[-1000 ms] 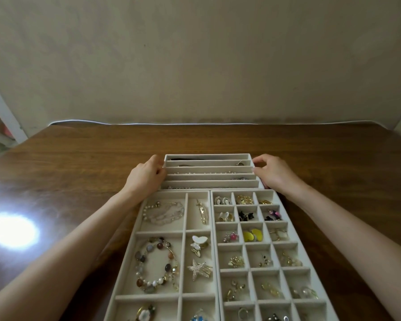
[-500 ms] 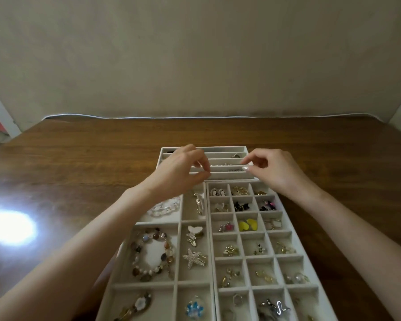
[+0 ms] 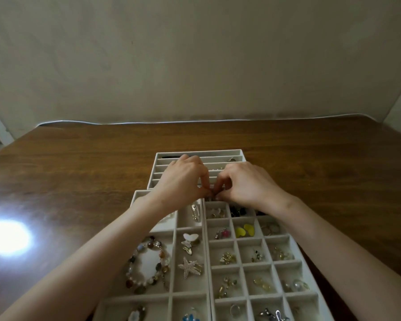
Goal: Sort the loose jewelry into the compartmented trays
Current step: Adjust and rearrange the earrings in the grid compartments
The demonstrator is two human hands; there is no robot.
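1. From my feed, both hands meet over the near edge of the slotted tray [image 3: 162, 163], whose long narrow slots run left to right across the table [image 3: 79, 172].
2. My left hand [image 3: 183, 181] has thumb and forefinger pinched together; my right hand [image 3: 245, 184] is pinched the same way, fingertips touching the left's. Something small and pale sits between them, too tiny for me to name, so I cannot tell what is gripped or which way it points.
3. The hands cover the middle of the slotted tray and the far row of the grid tray [image 3: 294, 242]; my forearms cross both nearer trays.
4. The three trays lie touching: the slotted one farthest, the wide-compartment tray [image 3: 137, 195] near left, the grid tray near right.
5. Wide-compartment tray: a beaded bracelet [image 3: 146, 265] lies in a loop in a large cell; just right of it, a white butterfly clip [image 3: 190, 239] and a pearly starfish clip [image 3: 190, 267] share one cell, the starfish nearer me. A slim clip [image 3: 195, 212] lies lengthwise, pointing away from me, in the cell beyond.
6. Grid tray: small pieces sit one pair to a cell, among them yellow earrings [image 3: 244, 230], a pink piece [image 3: 223, 234], dark pieces [image 3: 237, 212] and gold earrings [image 3: 228, 258].
7. A bright glare patch [image 3: 5, 237] lies on the table at left, well apart from the trays.
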